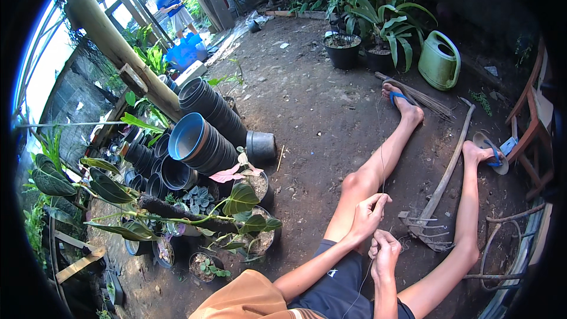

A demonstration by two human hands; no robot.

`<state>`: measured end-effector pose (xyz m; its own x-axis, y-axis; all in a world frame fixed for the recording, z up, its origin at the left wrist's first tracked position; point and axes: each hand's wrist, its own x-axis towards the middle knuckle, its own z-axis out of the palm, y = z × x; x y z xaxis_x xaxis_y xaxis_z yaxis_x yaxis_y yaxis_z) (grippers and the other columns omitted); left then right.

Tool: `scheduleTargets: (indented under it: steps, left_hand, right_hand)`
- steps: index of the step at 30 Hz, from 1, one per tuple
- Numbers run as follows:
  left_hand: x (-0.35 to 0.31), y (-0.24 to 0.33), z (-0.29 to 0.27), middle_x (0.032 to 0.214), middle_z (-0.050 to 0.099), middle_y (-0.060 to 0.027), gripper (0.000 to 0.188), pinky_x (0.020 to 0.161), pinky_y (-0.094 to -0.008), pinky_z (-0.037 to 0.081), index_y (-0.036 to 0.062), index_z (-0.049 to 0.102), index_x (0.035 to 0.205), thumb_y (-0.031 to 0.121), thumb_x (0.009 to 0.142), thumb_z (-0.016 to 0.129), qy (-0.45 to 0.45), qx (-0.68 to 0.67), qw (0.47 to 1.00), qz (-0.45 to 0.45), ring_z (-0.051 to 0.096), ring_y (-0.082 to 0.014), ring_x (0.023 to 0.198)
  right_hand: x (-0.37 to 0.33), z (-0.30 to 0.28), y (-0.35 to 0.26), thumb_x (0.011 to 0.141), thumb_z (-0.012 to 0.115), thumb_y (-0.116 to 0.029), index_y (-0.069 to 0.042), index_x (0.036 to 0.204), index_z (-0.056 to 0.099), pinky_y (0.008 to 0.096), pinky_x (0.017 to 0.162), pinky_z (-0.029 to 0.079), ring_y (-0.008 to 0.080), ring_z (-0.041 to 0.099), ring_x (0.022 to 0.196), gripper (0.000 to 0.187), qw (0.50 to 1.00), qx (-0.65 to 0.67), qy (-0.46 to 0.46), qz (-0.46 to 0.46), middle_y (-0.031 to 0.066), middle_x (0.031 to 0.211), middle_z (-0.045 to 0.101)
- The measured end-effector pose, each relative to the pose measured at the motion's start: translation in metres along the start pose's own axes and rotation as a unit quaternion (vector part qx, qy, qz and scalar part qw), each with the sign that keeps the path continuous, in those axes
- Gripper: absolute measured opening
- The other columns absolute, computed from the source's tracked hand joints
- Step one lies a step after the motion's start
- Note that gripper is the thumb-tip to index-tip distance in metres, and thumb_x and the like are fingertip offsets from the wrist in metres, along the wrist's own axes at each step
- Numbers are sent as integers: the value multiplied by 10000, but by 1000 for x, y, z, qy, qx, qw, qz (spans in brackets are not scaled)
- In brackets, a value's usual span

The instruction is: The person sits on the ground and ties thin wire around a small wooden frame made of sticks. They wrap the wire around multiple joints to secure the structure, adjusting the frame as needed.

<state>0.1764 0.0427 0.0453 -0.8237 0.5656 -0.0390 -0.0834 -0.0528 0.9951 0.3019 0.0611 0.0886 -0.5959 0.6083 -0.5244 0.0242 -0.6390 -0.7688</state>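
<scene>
My left hand is raised above my lap, thumb and fingers pinched on a thin wire or string. One strand of it rises from these fingertips past my knee. Just below and to the right, my right hand is closed, its fingers curled on the same thin strand. Another length trails down from it across my dark shorts. A small tangle of strand shows beside the right fingers. The hands are close together but apart.
Stacked black pots and potted plants crowd the left. A long-handled rake lies between my legs, its tines near my hands. Beyond my feet are a bundle of sticks and a green watering can. Another person stands far off.
</scene>
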Motion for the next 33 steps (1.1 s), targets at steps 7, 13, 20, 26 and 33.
scheduleTargets:
  steps: [7,13,20,26,33]
  left_hand:
    - [42,9,-13,644,585,-6,439,527,-273,438,45,696,1060,396,1172,457,58,16,998,-3,525,-85,545]
    - [79,5,-6,585,480,4,482,554,-310,384,33,659,972,415,1172,443,125,141,971,150,435,-70,544]
    - [84,7,-21,564,494,10,556,499,-302,387,23,634,1087,488,1180,344,96,53,993,33,452,-86,498]
    - [114,16,-33,596,401,52,547,491,-302,291,64,619,910,486,1169,388,204,134,965,101,362,-70,518]
    - [118,27,-37,636,436,19,554,557,-323,359,34,617,945,448,1187,339,143,52,988,-12,419,-82,587]
  right_hand:
    - [-7,-11,4,1093,476,-92,-102,811,496,207,421,307,39,338,480,283,997,-20,-40,-64,-54,634,391]
    - [-9,-3,17,1108,414,-98,-155,801,426,203,430,203,-6,256,507,312,987,-56,-117,-99,-101,669,318]
    - [-10,-17,19,1106,447,-90,-131,816,452,215,431,210,-8,277,504,293,993,-16,-77,-83,-93,658,334]
    - [-26,-17,22,1103,480,-81,-113,815,459,207,459,242,-10,311,536,290,991,-32,-106,-78,-85,680,361]
    - [-37,-28,26,1113,540,-116,-90,809,500,221,510,299,4,373,588,307,995,-27,-71,-65,-91,704,426]
